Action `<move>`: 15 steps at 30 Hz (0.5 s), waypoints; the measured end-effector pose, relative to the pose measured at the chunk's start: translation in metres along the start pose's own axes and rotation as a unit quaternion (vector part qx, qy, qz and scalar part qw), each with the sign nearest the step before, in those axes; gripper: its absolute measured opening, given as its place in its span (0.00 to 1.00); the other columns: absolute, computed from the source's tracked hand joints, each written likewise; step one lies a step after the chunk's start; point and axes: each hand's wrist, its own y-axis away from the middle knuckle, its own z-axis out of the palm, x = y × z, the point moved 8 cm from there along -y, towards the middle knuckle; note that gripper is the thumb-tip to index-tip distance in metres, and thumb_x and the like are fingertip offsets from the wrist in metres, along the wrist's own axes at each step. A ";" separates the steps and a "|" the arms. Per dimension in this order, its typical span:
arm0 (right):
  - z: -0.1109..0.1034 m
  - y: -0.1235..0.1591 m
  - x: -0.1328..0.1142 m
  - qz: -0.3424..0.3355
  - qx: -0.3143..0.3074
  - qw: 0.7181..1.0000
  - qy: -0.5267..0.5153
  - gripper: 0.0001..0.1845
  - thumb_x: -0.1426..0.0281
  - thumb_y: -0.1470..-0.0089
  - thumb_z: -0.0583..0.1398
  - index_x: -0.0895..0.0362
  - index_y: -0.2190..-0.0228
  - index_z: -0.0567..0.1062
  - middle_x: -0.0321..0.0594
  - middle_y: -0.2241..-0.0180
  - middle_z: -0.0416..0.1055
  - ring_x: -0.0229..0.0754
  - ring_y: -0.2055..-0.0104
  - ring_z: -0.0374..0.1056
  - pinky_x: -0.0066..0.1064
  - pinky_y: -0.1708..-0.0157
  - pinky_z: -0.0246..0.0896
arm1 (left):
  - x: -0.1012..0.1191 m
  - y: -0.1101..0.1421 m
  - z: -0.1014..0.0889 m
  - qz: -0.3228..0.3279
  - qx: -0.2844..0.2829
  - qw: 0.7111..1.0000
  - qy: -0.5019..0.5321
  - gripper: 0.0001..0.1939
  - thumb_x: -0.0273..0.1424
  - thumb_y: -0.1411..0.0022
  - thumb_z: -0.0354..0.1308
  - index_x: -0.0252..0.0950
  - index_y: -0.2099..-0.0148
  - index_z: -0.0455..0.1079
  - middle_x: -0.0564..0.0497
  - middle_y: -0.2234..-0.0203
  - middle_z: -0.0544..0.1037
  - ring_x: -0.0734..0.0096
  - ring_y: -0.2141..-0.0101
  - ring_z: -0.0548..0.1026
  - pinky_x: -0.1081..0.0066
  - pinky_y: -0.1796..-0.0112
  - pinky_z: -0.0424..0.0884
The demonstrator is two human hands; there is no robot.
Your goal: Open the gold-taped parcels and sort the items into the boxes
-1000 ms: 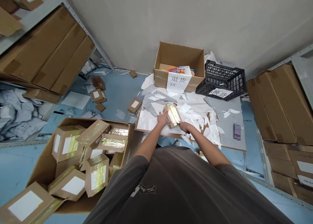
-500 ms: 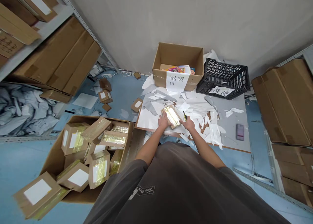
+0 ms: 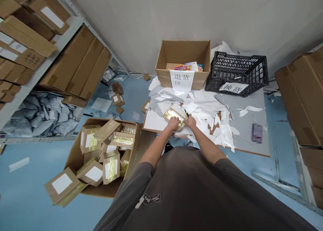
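A small cardboard box [image 3: 170, 112] wrapped in yellowish tape lies on the paper-strewn table, close to its front edge. My left hand [image 3: 173, 123] grips this box from the near side, its fingers curled over the top. At the box's right end is my right hand [image 3: 191, 122], closed around a black-and-yellow utility knife [image 3: 186, 114] that points up and away from me. Whether the right fingers also touch the box I cannot tell. White paper scraps [image 3: 199, 106] surround the box.
Behind stand a labelled carton [image 3: 161, 77] holding colourful packs and a black plastic crate [image 3: 210, 84]. A large carton [image 3: 136, 150] of taped boxes is at my left. Shelves [image 3: 75, 26] flank the left side; stacked cartons [image 3: 300, 100] stand right.
My left hand has moved from the box's left side onto its near part. The right hand with the knife has shifted slightly left. The head view has turned a little left.
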 end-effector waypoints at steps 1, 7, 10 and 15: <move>0.000 0.002 0.001 0.007 0.008 1.000 -0.011 0.31 0.57 0.39 0.65 0.58 0.42 0.62 0.58 0.46 0.76 0.56 0.44 0.75 0.36 0.53 0.67 | 0.000 -0.004 -0.002 -0.003 -0.005 1.000 0.000 0.28 0.26 0.43 0.67 0.40 0.40 0.74 0.38 0.42 0.71 0.45 0.38 0.63 0.51 0.37 0.59; -0.001 0.009 0.004 0.042 0.034 0.996 -0.070 0.31 0.58 0.40 0.66 0.57 0.43 0.63 0.54 0.49 0.79 0.55 0.47 0.76 0.35 0.55 0.67 | -0.002 0.001 0.001 -0.003 0.012 1.000 0.009 0.33 0.29 0.45 0.72 0.43 0.38 0.71 0.41 0.34 0.67 0.46 0.32 0.59 0.53 0.34 0.58; -0.002 0.012 0.003 0.041 0.040 0.996 -0.071 0.31 0.58 0.40 0.66 0.58 0.42 0.63 0.53 0.49 0.79 0.55 0.47 0.76 0.34 0.56 0.66 | -0.003 0.011 0.006 -0.004 0.034 0.999 0.009 0.37 0.25 0.44 0.70 0.41 0.34 0.65 0.41 0.28 0.61 0.52 0.29 0.57 0.55 0.33 0.56; 0.001 0.029 0.016 -0.041 0.017 0.996 -0.072 0.23 0.52 0.27 0.52 0.57 0.45 0.68 0.50 0.51 0.80 0.51 0.49 0.76 0.31 0.57 0.63 | -0.005 0.014 0.010 -0.016 0.021 1.000 0.004 0.44 0.26 0.45 0.70 0.32 0.29 0.58 0.33 0.34 0.69 0.51 0.30 0.62 0.59 0.34 0.59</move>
